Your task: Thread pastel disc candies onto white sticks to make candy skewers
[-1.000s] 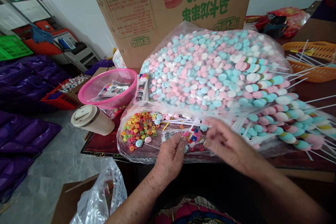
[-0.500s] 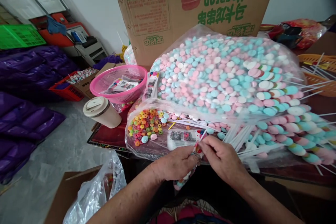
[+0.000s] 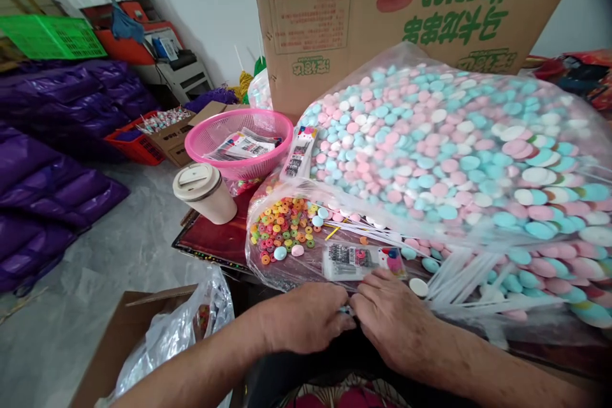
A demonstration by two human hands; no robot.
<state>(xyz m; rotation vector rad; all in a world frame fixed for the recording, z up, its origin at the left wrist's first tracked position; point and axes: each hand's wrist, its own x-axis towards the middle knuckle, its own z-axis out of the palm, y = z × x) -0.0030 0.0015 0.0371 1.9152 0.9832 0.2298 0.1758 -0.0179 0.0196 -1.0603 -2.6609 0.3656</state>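
My left hand (image 3: 313,317) and my right hand (image 3: 389,315) meet knuckle to knuckle at the table's front edge, both closed. A pale bluish bit of the candy skewer in its printed plastic wrapper (image 3: 345,310) shows between them; the fingers hide the rest. Just beyond my hands lies a stack of clear printed wrapper bags (image 3: 351,261), which my right fingers come close to or touch. A white disc candy (image 3: 419,287) sits beside my right hand. Bundled white sticks (image 3: 461,277) lie to the right, and colourful ring candies (image 3: 282,226) are heaped to the left.
A big clear bag of pastel disc candies (image 3: 406,146) fills the table before a cardboard carton (image 3: 310,32). At left stand a pink basket (image 3: 198,140) with printed wrappers and a lidded cup (image 3: 210,201). Below is an open box (image 3: 109,338) with a plastic liner.
My right hand has come down against the left, and the wrapped skewer that hung below my left hand is now mostly hidden. The view has shifted leftward.
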